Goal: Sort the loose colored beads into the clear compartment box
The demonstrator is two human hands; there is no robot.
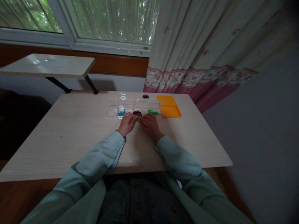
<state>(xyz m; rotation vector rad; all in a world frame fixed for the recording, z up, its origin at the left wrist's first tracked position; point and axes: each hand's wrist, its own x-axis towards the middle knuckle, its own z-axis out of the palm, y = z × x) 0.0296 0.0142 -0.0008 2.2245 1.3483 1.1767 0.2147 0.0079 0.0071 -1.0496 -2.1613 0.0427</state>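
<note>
My left hand [127, 123] and my right hand [150, 125] meet over the table, fingertips pinched close together. Between them is something small, with a bit of green showing; its kind is too small to make out. Just beyond my hands stands a clear compartment box [112, 111]. Small blue pieces [121, 112] lie in one compartment near my left hand. Dark brown pieces [137, 113] fill the one behind my fingertips. Green pieces [153, 112] are in the compartment behind my right hand. My hands partly hide the box's front edge.
An orange tray [171, 111] lies at the right end of the box. The pale wooden table [77, 137] has a round hole [145, 96] at its back edge. A raised shelf [67, 70] stands at the back left. A curtain [187, 62] hangs behind, beside a window.
</note>
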